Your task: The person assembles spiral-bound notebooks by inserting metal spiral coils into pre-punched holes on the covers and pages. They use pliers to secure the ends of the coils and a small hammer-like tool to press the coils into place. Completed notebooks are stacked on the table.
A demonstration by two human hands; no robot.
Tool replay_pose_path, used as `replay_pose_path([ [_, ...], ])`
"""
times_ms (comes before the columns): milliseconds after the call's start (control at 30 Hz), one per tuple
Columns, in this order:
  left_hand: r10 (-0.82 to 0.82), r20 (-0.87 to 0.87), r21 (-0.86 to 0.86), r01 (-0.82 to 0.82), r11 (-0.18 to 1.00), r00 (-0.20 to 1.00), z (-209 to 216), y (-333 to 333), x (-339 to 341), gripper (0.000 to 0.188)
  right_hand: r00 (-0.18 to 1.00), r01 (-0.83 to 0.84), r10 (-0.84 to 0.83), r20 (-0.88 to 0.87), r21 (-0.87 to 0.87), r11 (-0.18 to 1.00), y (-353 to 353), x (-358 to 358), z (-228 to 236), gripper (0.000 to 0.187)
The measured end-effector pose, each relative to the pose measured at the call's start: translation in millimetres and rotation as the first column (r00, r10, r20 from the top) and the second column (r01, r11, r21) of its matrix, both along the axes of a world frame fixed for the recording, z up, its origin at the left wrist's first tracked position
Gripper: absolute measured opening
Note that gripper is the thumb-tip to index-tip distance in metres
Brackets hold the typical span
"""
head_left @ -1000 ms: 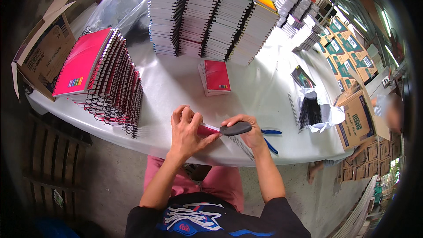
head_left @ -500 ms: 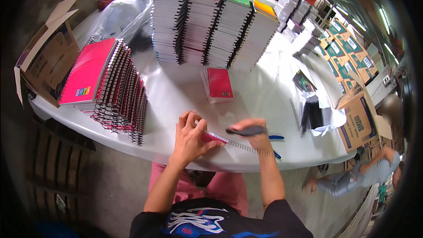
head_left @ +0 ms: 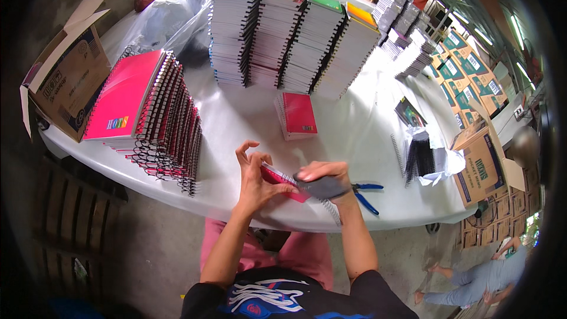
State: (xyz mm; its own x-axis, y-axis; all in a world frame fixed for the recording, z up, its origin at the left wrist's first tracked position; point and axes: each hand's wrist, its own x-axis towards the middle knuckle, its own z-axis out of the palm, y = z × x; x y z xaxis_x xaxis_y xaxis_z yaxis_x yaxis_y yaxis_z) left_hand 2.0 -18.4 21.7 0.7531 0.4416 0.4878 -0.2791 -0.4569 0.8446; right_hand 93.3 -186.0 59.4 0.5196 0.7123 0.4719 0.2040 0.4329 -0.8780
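My left hand (head_left: pixel 254 183) grips a small pink notebook (head_left: pixel 300 197) on its edge, thumb on the near side and fingers behind. My right hand (head_left: pixel 332 172) is closed on a dark flat oblong pad (head_left: pixel 323 187), which lies over the notebook's spine edge. A wire spiral (head_left: pixel 331 210) runs out from the notebook's right end, under the right hand. Just right of that hand lies a pair of blue-handled pliers (head_left: pixel 366 204). Beyond both hands sits a short pile of small pink notebooks (head_left: pixel 300 115). The pad covers part of the spine.
A tall pile of pink spiral notebooks (head_left: pixel 127 97) stands left, beside an open carton (head_left: pixel 74 82). Several tall notebook stacks (head_left: pixel 277 41) rise at the back. Black spirals (head_left: pixel 419 156) lie on white wrapping at right, near another carton (head_left: pixel 475 162). A person (head_left: pixel 484 272) is at lower right.
My right hand and the pad have moved left onto the notebook's spine, leaving the pliers more exposed. Less of the spiral sticks out. The person at right has shifted lower.
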Motion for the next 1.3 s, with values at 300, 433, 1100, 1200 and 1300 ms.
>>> replay_pose_path([
  [300, -0.109, -0.076, -0.130, 0.099, 0.987, 0.991, -6, 6, 4, 0.093, 0.956, 0.288, -0.241, 0.165, -0.393, 0.873, 13, -5, 12, 0.034],
  [433, -0.082, -0.082, -0.195, 0.065, 0.979, 0.993, -18, 4, 7, 0.097, 0.980, 0.190, -0.201, -0.008, -0.286, 0.939, 18, -7, 14, 0.035],
  [1100, -0.345, 0.104, -0.590, 0.337, 0.734, 0.933, -8, 13, -12, 0.022, 0.699, 0.680, -0.252, 0.669, -0.731, -0.057, -110, -5, 24, 0.076],
  [1200, -0.259, 0.135, -0.646, 0.283, 0.709, 0.956, -8, 7, -5, 0.019, 0.557, 0.829, -0.122, 0.821, -0.558, 0.034, -154, -35, -20, 0.063],
  [1300, -0.104, 0.082, -0.700, 0.132, 0.702, 0.991, -11, 1, 0, 0.021, 0.475, 0.874, -0.310, 0.823, -0.483, 0.056, -157, -50, -39, 0.055],
])
